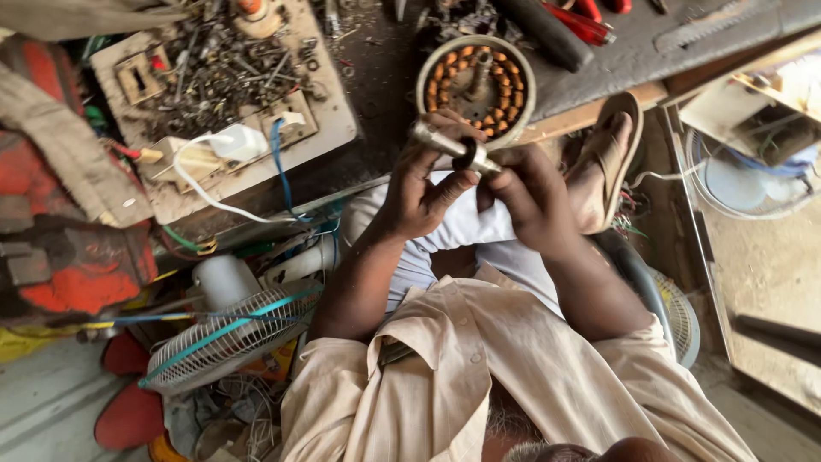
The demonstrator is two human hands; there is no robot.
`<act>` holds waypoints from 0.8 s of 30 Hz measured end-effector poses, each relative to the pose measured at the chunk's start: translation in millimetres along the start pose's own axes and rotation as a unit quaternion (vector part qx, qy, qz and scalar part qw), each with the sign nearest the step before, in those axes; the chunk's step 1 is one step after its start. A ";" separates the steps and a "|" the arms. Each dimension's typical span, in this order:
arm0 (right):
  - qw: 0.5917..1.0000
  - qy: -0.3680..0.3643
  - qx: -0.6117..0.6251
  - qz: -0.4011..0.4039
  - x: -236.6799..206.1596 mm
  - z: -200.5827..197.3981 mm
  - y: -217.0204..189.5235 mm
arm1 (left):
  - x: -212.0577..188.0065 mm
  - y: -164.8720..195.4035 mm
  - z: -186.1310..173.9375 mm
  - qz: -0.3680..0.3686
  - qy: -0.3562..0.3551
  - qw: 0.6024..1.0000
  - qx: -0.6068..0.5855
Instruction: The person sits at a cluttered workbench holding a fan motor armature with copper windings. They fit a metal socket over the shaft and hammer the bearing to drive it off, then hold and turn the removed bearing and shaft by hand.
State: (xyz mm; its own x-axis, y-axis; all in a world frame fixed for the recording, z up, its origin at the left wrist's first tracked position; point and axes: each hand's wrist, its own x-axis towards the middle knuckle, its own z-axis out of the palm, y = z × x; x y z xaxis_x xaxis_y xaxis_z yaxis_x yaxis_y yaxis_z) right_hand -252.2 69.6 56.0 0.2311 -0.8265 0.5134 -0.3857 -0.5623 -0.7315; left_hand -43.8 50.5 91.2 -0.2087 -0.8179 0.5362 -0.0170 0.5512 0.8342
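Head view: dark, grimy worktop (376, 77) carried tray of loose screws (222, 68) and round motor stator (476, 81) with copper windings. Table fan (231, 338) lay on floor at left; sandalled foot (611, 158) propped on worktop edge. Left hand (419, 192) closed around metal shaft (449, 147), held over lap just below stator. Right hand (530, 201) pinched shaft's near end, fingers curled.
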 end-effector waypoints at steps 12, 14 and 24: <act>0.807 -0.136 0.509 0.267 -7.9 -19.9 8.1 | 3.4 3.5 8.3 0.028 -0.062 0.998 0.014; 0.769 -0.167 0.560 0.258 -17.5 -22.1 16.7 | 1.8 0.0 13.3 0.089 -0.072 0.993 -0.008; 0.897 -0.148 0.412 0.063 -45.1 -11.5 34.4 | -9.9 6.4 51.7 0.050 -0.146 0.984 -0.092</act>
State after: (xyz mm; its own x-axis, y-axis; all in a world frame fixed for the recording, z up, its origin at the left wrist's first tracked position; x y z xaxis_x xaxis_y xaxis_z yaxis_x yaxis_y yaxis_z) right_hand -286.1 87.9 12.8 0.5055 -0.7883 0.3508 0.3379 -0.1932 -0.9211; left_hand -92.5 70.7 84.5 -0.4725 -0.6637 0.5798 0.1890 0.5663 0.8023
